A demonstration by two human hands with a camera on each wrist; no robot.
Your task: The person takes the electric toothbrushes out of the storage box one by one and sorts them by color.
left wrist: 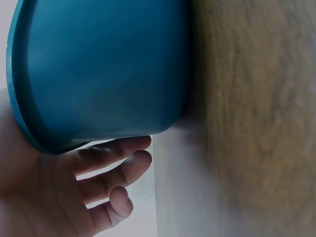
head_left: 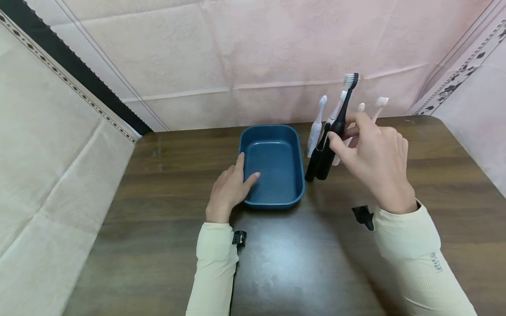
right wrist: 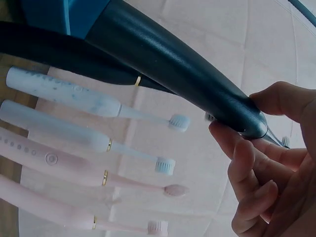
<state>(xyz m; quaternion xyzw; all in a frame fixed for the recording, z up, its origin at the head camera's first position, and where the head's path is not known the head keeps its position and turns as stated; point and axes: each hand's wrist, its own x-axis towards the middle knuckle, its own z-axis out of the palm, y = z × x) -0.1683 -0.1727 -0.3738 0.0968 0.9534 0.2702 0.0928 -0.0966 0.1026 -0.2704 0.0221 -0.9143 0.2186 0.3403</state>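
A deep blue rectangular tub [head_left: 272,173] stands on the table. My left hand [head_left: 228,188] holds its left side, thumb over the rim and inside; in the left wrist view, fingers [left wrist: 111,180] lie by the outer wall [left wrist: 98,69]. To the tub's right, my right hand [head_left: 375,156] pinches a black electric toothbrush [head_left: 326,160] by the upper handle, between thumb and fingers. The brush is tilted, head up with white bristles. Its handle [right wrist: 168,59] overlaps the tub's edge in the right wrist view. A second black electric toothbrush [head_left: 313,166] stands beside it.
Behind the black brushes stand a marbled white electric toothbrush [right wrist: 64,91], a pale one [right wrist: 59,128] and two pink ones [right wrist: 49,158], partly hidden by my right hand in the head view. A pale cloth wall [head_left: 221,79] rises behind the wooden table [head_left: 158,210].
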